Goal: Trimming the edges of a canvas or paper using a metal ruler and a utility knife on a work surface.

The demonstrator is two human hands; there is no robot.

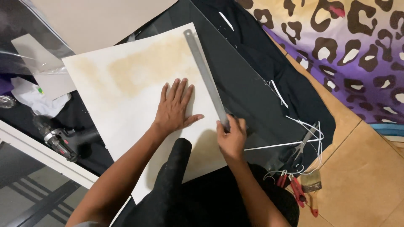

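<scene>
My left hand (174, 107) lies flat, fingers spread, on a large white sheet (122, 88) stained tan in the middle. A long metal ruler (205, 73) runs along the sheet's right edge. My right hand (231, 136) grips the near end of the ruler, fingers curled; whether a small tool is also in it, I cannot tell. The sheet rests on black fabric (252, 84) spread over the floor. My dark-clothed knee (176, 168) rises in front of the sheet.
Scissors (304, 145), white strips and a paintbrush (311, 185) with red-handled tools lie at the right on the tan tile floor. A power tool (57, 141) sits at the left. A leopard-print purple cloth (349, 46) covers the upper right. Another pale board (97, 19) lies beyond.
</scene>
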